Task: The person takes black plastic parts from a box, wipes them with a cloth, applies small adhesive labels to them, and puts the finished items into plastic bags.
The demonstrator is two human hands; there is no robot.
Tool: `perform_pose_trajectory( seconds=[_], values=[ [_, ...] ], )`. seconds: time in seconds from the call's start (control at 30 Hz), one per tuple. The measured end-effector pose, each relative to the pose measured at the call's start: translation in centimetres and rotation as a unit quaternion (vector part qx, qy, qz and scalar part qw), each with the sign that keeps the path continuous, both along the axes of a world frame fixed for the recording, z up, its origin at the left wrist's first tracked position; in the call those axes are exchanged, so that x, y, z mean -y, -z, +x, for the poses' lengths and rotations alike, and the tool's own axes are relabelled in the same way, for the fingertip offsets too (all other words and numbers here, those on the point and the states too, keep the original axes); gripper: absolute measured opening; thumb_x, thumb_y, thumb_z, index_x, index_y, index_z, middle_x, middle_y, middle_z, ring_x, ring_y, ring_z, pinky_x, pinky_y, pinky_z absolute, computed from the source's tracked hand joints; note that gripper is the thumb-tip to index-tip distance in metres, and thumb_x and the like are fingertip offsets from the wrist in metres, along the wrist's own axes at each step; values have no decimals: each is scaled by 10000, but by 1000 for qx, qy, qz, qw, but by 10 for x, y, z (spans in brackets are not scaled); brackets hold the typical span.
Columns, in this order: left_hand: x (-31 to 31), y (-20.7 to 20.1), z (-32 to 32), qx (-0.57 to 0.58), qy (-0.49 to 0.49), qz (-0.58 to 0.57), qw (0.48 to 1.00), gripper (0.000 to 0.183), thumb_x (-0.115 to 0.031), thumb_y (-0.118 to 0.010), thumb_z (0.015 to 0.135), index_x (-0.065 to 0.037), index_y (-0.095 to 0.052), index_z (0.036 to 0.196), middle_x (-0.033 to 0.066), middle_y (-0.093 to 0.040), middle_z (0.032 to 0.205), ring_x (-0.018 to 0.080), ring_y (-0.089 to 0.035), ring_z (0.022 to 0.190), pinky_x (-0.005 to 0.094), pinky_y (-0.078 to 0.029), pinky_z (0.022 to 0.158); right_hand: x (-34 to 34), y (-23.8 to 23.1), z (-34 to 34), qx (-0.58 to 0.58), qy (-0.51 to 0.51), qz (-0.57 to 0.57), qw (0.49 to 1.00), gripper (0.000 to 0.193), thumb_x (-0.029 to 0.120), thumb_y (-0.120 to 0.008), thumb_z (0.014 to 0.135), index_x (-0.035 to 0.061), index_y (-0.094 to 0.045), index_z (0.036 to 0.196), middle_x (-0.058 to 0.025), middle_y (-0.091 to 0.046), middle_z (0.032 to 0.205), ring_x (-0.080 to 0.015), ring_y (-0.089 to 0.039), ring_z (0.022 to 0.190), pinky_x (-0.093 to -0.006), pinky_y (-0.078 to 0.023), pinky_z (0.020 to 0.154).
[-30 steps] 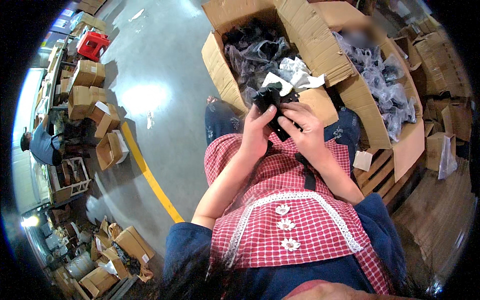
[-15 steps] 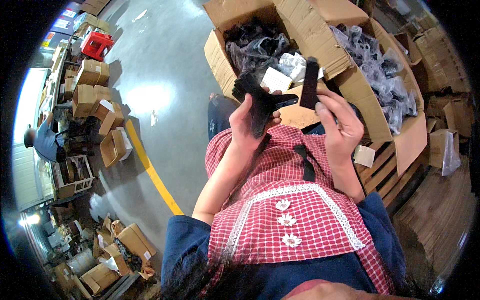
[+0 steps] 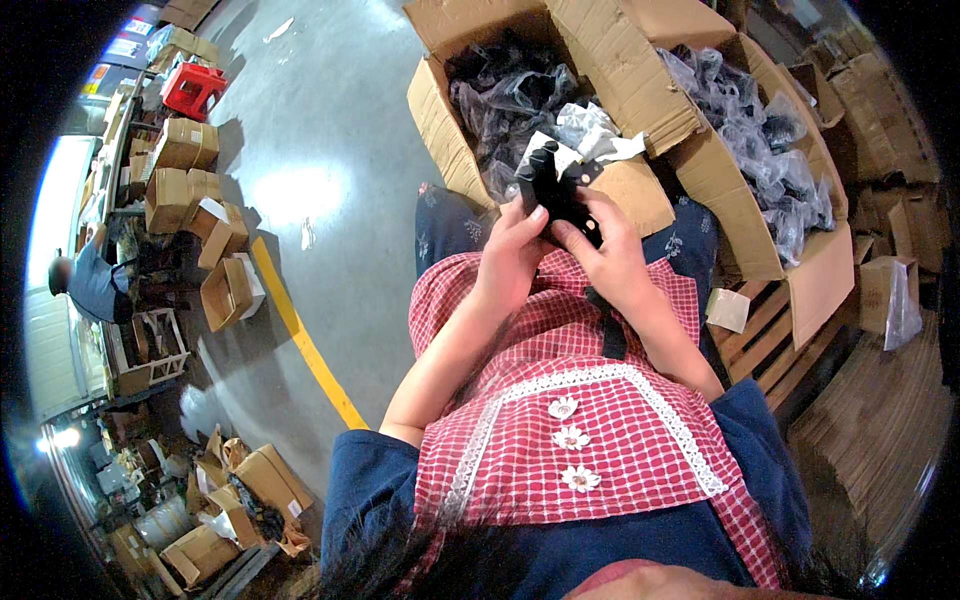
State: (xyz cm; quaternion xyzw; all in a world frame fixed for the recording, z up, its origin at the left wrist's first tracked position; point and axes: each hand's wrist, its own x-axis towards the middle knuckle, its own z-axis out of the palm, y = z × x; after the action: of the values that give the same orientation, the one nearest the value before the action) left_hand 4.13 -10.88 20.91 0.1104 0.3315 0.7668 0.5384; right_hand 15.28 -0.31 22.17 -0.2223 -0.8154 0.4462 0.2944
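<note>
My left hand [image 3: 510, 258] and my right hand [image 3: 618, 258] are close together above my lap, in front of a cardboard box. Between them is a black strap-like piece [image 3: 541, 178], its upper end sticking up past the left thumb. The left fingers are closed round it from the left. From the right, my right thumb and fingers pinch its lower part. Dark parts of it also show between the two hands. The fingers cover much of it, so its full shape cannot be made out.
Just beyond my hands stands an open carton [image 3: 437, 120] with dark items in clear plastic bags and white paper. A second carton [image 3: 822, 290] of bagged items is on its right, by a wooden pallet [image 3: 755, 345]. Far left, a person [image 3: 95, 280] stands near shelves.
My right hand has come left and down with its flat black strip, meeting the left hand. The black piece in the left hand, spread out before, is now gathered between both hands.
</note>
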Motion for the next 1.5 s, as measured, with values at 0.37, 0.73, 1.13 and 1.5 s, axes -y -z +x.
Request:
perform_pose_trajectory(
  seconds=[0.37,0.73,1.13,1.5],
  values=[
    [-1,15,6,-255,44,-81,963,443,-161,-625,977,-3,-508,1374,16,-617,1176,92,-557,1080,258,-453,951,-45,4,16,18,-42,-405,913,442,126,-799,825,25,-613,1213,-34,-681,1080,-150,-636,984,-302,-495,925],
    [-9,18,17,-562,-71,-137,813,620,-161,-743,855,12,-482,1390,195,-706,1052,284,-719,922,351,-561,782,-42,30,15,-51,-93,-354,929,619,278,-810,832,22,-518,1314,-53,-622,1174,-154,-587,1103,-323,-469,976],
    [-10,15,9,-493,-24,-179,851,433,-148,-691,888,-16,-565,1282,142,-727,1032,179,-713,751,303,-556,667,-65,36,18,-7,91,-428,899,642,153,-538,662,-49,-582,1269,-106,-645,1121,-212,-634,992,-300,-495,924],
    [-2,38,-19,-55,285,-150,945,354,-309,-590,1002,-17,-570,1200,83,-687,971,151,-672,747,262,-537,603,-65,50,-3,17,-61,-608,791,724,196,-534,650,-23,-553,1339,-78,-624,1072,-174,-605,861,-264,-499,816]
  ],
)
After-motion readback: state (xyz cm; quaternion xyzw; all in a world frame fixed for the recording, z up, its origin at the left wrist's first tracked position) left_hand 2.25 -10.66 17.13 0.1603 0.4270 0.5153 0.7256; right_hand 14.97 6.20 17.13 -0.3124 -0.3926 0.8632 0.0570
